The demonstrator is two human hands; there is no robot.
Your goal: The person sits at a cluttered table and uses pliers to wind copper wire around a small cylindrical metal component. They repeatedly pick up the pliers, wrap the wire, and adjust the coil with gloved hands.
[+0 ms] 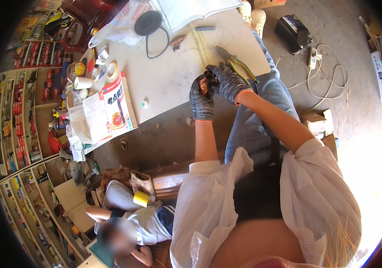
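Both my hands wear grey knit gloves and meet above the near edge of the white table [168,85]. My left hand [201,100] is closed around a bundle of copper-coloured strands [204,85] that looks like copper wire. Right beside it, my right hand [230,85] has its fingers curled in against the bundle's edge; what they pinch is hidden. Pliers [240,67] with yellow-and-black handles lie on the table just beyond my right hand. Farther off are a reddish, frayed scrap [177,41] and a short dark rod [205,28].
A round black disc [148,23] with a looped cord, an open book [186,13], tape rolls [112,70] and a printed booklet [117,105] lie on the table. A black battery-like box [293,33] and cable [329,82] are on the floor. Another person [144,223] lies at lower left.
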